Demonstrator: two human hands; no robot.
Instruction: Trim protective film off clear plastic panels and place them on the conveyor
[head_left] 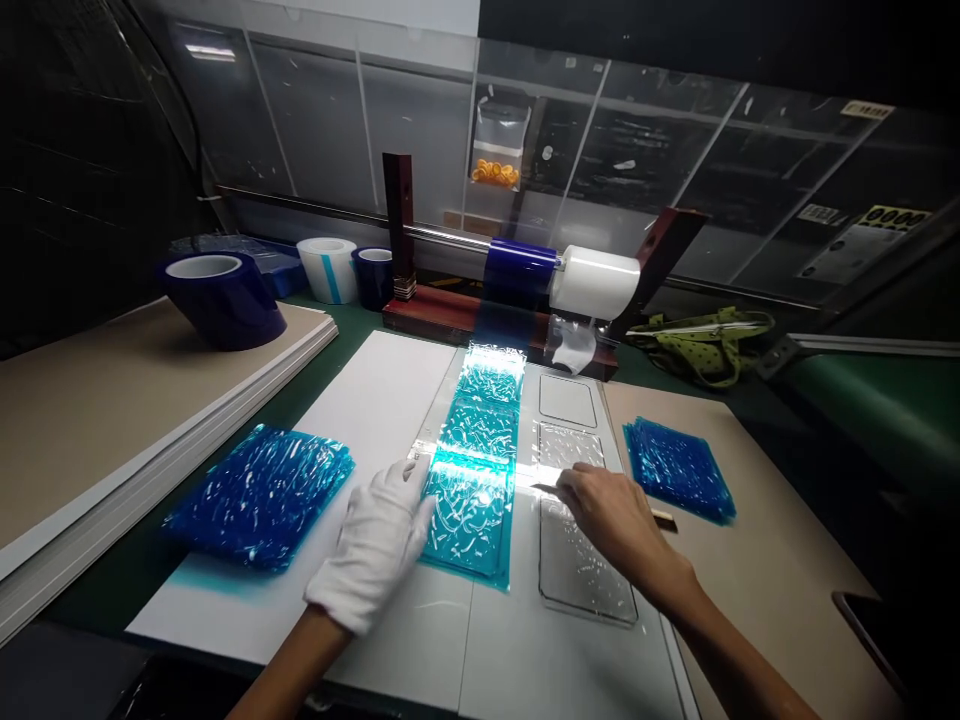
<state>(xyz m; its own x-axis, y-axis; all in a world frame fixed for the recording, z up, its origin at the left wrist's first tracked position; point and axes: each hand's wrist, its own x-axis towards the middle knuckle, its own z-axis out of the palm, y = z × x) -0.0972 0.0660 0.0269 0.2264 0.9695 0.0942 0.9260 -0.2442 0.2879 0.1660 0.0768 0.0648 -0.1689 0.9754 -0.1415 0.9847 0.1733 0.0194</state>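
A strip of glossy blue film (480, 430) runs down from a roll over the white work surface, with blue pieces under its near end. Across it lies a bright straight strip, apparently a ruler (529, 477), partly lost in glare. My left hand (379, 535), in a white glove, presses on the ruler's left end, its thumb along the film's left edge. In my bare right hand (611, 510) is a craft knife (664, 520), its blade pointing left, just right of the film. Below the blade lie clear rectangular sheets (585, 570).
Stacks of blue film pieces lie at left (262, 495) and right (679, 470). A wooden roll stand (450, 310) carries a blue roll (523, 265) and a white roll (596, 280). Boards (150, 400) with a tape roll (225, 300) are left; a phone (862, 630) is right.
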